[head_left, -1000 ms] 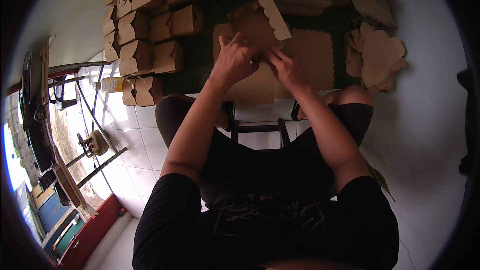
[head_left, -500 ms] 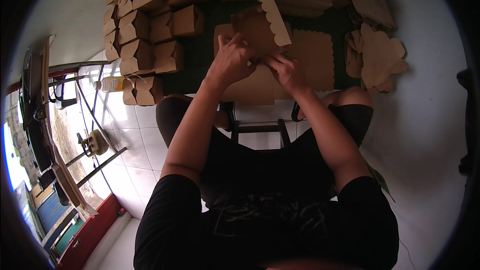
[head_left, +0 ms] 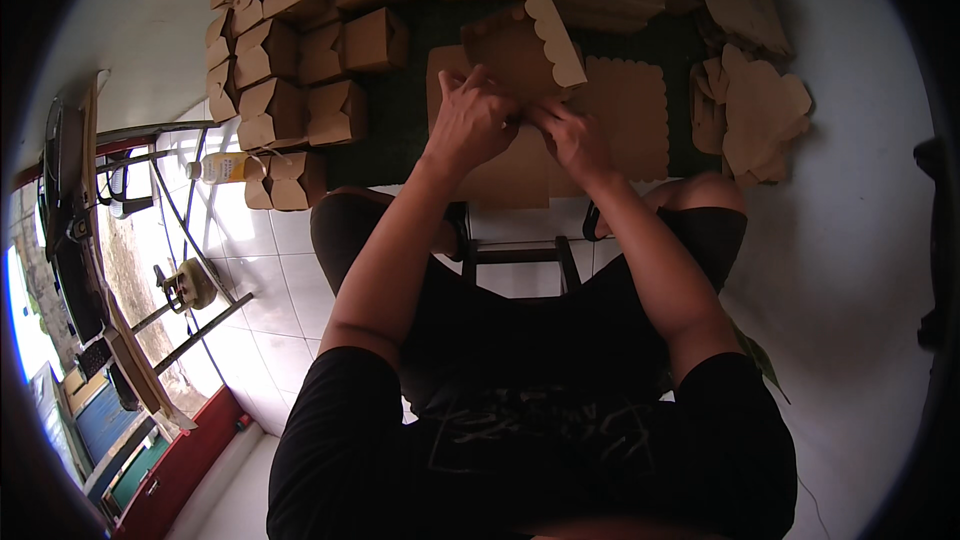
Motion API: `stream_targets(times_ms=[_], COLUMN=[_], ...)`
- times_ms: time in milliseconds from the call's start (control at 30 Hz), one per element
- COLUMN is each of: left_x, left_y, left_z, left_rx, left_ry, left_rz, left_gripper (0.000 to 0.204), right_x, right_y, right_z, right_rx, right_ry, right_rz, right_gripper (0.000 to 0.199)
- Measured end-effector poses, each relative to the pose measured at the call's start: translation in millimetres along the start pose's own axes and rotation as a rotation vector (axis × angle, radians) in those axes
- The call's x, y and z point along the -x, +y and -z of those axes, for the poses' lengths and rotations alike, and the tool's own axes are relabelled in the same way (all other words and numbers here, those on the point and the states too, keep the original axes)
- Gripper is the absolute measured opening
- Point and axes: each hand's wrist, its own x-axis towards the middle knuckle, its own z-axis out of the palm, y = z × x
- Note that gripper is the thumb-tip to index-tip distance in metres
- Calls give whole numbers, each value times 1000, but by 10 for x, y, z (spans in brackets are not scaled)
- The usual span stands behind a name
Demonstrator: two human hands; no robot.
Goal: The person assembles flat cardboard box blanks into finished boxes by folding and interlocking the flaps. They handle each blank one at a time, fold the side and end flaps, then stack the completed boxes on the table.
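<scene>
**Both hands on a half-folded cardboard box**

From the head camera, we see our left hand (head_left: pixel 468 123) with fingers partly spread, pressed on a brown cardboard box blank (head_left: pixel 520 60) that stands half folded, its scalloped flap (head_left: pixel 547 12) raised. Our right hand (head_left: pixel 572 137) has fingers curled narrow, pinching the same blank at its lower edge. The two hands sit just beside each other. The blank lies on the dark green surface (head_left: pixel 395 125), over a flat scalloped sheet (head_left: pixel 625 115). Finished small boxes (head_left: pixel 300 90) are stacked to the left; loose flat blanks (head_left: pixel 755 105) lie to the right.
</scene>
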Motion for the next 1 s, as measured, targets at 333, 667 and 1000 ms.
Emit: stream_targets(times_ms=[333,667,1000], left_x=[-4,-4,18], left_y=[-35,32,-56], left_z=[49,157,122], left_rx=[20,22,96], left_ry=[-27,-93,-49], left_rz=[-11,60,24], left_gripper=[10,21,13], right_x=[5,0,-5], right_y=[11,33,1], right_z=[-75,-80,-74], right_rx=[-1,-9,-12], right_ry=[-67,-76,-80], right_rz=[-33,-39,-21], right_gripper=[27,22,24])
